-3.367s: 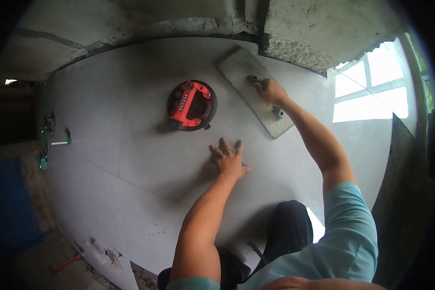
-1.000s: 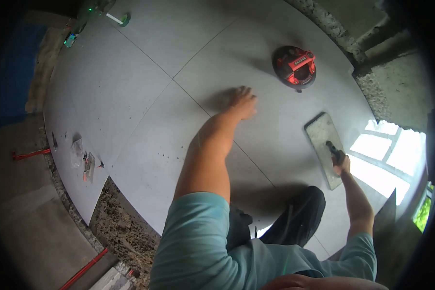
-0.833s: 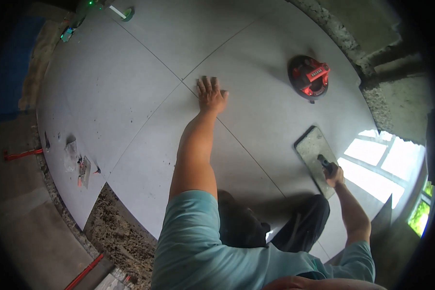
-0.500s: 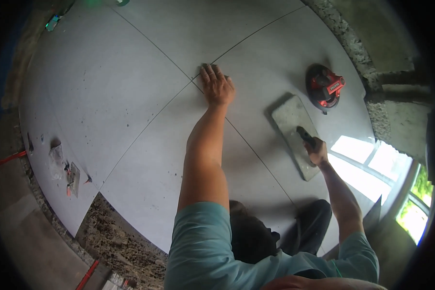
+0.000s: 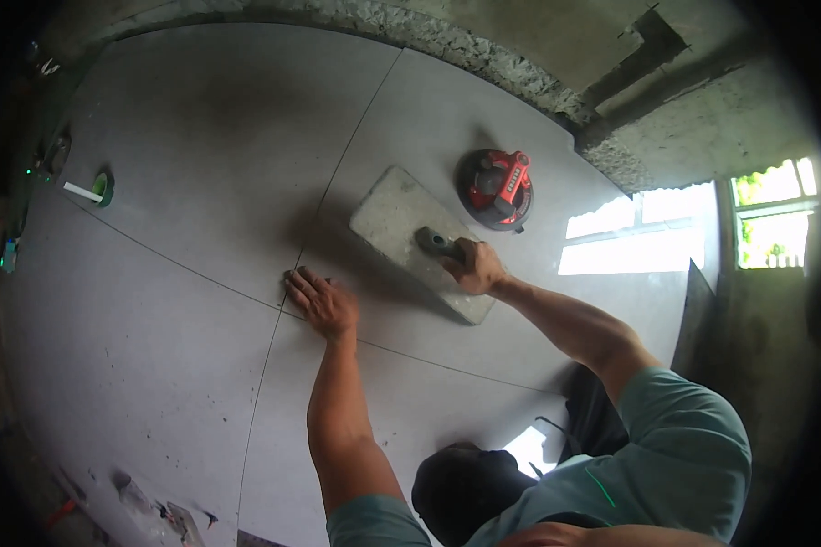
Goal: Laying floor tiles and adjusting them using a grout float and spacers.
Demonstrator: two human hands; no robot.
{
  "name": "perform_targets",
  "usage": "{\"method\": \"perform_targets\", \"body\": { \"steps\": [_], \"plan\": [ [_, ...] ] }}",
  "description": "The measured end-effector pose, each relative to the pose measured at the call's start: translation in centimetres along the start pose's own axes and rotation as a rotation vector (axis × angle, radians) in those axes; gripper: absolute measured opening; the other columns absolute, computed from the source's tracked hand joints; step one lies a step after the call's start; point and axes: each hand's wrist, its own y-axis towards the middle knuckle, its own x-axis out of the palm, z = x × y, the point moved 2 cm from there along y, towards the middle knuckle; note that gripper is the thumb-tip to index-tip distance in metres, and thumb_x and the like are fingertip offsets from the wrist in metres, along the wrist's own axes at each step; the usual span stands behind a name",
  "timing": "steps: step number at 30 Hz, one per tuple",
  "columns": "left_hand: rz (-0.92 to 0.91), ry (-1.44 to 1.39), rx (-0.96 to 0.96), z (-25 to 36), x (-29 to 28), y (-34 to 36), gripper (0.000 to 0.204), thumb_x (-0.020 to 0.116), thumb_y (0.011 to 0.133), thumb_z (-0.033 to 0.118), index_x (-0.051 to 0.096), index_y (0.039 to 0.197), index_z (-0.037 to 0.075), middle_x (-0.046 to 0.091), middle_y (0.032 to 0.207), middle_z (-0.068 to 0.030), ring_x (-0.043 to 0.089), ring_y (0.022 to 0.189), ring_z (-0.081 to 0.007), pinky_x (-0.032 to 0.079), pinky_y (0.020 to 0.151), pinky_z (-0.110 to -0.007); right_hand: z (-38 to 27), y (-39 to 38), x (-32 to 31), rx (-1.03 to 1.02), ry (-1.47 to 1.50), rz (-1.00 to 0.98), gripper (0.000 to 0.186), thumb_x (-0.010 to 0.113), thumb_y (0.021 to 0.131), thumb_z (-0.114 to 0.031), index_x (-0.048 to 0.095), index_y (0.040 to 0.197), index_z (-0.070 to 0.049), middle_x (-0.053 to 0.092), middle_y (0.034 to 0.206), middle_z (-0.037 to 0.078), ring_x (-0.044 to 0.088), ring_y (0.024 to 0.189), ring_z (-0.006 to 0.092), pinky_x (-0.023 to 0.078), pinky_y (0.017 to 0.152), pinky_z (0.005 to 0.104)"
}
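Observation:
My left hand (image 5: pixel 321 305) lies with fingers stretched on the grey tiles (image 5: pixel 183 118), beside a crossing of thin joints. My right hand (image 5: pixel 476 269) grips the dark handle of a rectangular grey float (image 5: pixel 392 205), held tilted diagonally ahead of me; whether its whole face touches the tile I cannot tell. Just past the float, up and to the right, a black and red suction-cup lifter (image 5: pixel 497 189) rests on the tile. My knees in dark trousers show below my arms.
A green roll with a white strip (image 5: pixel 87 193) and small devices with green lights (image 5: pixel 10 255) lie far left. Small tools and clear plastic (image 5: pixel 181 524) are at lower left. A rough concrete wall (image 5: pixel 638 118) borders the top; a bright window (image 5: pixel 766 228) stands right.
My right hand has carried the float leftward and forward, closer to my left hand and the lifter. My left hand remains spread near the joint crossing. The view has turned.

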Motion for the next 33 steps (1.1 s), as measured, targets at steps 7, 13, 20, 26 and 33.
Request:
{"method": "perform_targets", "body": {
  "steps": [7,13,20,26,33],
  "plan": [
    [-0.031,0.016,0.008,-0.1,0.9,-0.3,0.064,0.051,0.095,0.023,0.031,0.146,-0.011,0.027,0.155,-0.0309,0.024,0.145,-0.0450,0.020,0.120,-0.053,-2.8,6.0,1.7,0.260,-0.106,-0.168,0.047,0.064,0.088,-0.046,0.068,0.104,-0.002,0.070,0.094,0.024,0.067,0.094,0.0420,0.053,0.080,0.0501],
    [0.009,-0.050,0.002,0.0,-0.1,0.3,0.058,0.055,0.091,0.020,0.041,0.138,-0.011,0.035,0.149,-0.0308,0.030,0.140,-0.0461,0.024,0.118,-0.054,-1.7,8.2,0.3,0.141,0.027,0.117,0.053,0.064,0.088,-0.048,0.067,0.100,0.003,0.069,0.095,0.028,0.068,0.096,0.0426,0.053,0.081,0.0493],
    [0.069,0.055,0.040,-0.3,1.2,0.1,0.058,0.054,0.090,0.021,0.038,0.137,-0.009,0.033,0.147,-0.0313,0.032,0.138,-0.0452,0.029,0.115,-0.053,-1.8,12.1,1.4,0.327,-0.111,-0.061,0.055,0.064,0.089,-0.046,0.066,0.106,0.006,0.069,0.097,0.028,0.067,0.097,0.0448,0.053,0.084,0.0478],
    [0.037,0.065,-0.021,-0.9,0.7,0.4,0.059,0.055,0.090,0.024,0.041,0.138,-0.008,0.038,0.147,-0.0281,0.032,0.140,-0.0433,0.026,0.117,-0.052,-0.8,9.5,1.3,0.050,0.072,0.108,0.049,0.066,0.086,-0.044,0.068,0.099,0.004,0.069,0.088,0.027,0.068,0.095,0.0433,0.053,0.081,0.0478],
    [0.031,0.051,-0.024,0.1,1.3,0.4,0.062,0.057,0.089,0.026,0.041,0.140,-0.007,0.037,0.148,-0.0264,0.031,0.141,-0.0420,0.025,0.118,-0.051,0.7,10.6,2.2,0.098,-0.086,-0.054,0.053,0.061,0.089,-0.045,0.068,0.104,0.005,0.069,0.101,0.030,0.067,0.103,0.0421,0.053,0.084,0.0469]
  ]
}}
